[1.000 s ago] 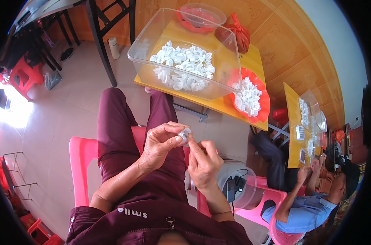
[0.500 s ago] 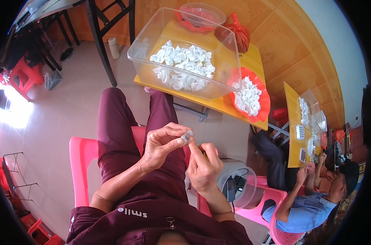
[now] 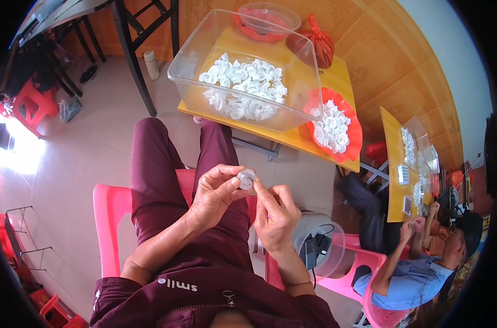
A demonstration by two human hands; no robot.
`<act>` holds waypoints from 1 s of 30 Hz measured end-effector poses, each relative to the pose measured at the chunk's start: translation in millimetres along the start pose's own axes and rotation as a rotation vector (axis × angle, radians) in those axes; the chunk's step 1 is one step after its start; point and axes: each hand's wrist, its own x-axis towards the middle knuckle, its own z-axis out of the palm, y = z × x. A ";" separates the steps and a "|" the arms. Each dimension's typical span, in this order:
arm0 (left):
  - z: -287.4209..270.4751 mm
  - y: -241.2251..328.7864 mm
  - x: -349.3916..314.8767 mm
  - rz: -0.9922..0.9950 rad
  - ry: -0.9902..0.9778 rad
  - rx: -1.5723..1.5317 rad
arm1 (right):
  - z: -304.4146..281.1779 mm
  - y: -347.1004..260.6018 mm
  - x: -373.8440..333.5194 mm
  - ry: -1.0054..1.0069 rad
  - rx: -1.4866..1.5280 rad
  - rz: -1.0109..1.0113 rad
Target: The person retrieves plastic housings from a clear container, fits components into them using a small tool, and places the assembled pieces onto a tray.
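Note:
My left hand (image 3: 214,192) pinches a round white plastic piece (image 3: 246,179) by its edge, between thumb and fingers, above my lap. The piece's flat face is turned up and shows small raised or cut details. My right hand (image 3: 277,217) is beside it, with the index fingertip against the piece's right edge. Its other fingers are curled in, and whatever they may hold is hidden. Many similar white pieces (image 3: 243,82) lie heaped in a clear plastic bin (image 3: 177,76) ahead of me. More white pieces (image 3: 333,128) fill a red scalloped dish (image 3: 355,139) to its right.
The yellow table (image 3: 344,82) also bears a tied red bag (image 3: 322,49) and a clear-lidded red bowl (image 3: 267,22). At right, a co-worker in a blue shirt (image 3: 418,281) sits by another yellow table (image 3: 392,158). A clear tub (image 3: 336,257) holding black devices stands by my right arm.
The white piece has been turned, so its round face now shows more fully. My right index finger has shifted slightly along its edge.

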 end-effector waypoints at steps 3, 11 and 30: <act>-0.3 0.0 0.9 -0.004 0.009 -0.014 | -1.8 -4.9 2.3 0.008 0.010 0.001; -0.9 -1.7 0.9 0.010 0.013 0.005 | 3.7 0.8 -0.1 -0.009 -0.035 -0.059; -2.9 -4.8 0.9 -0.006 0.028 -0.004 | 2.4 1.7 0.6 -0.066 -0.099 -0.066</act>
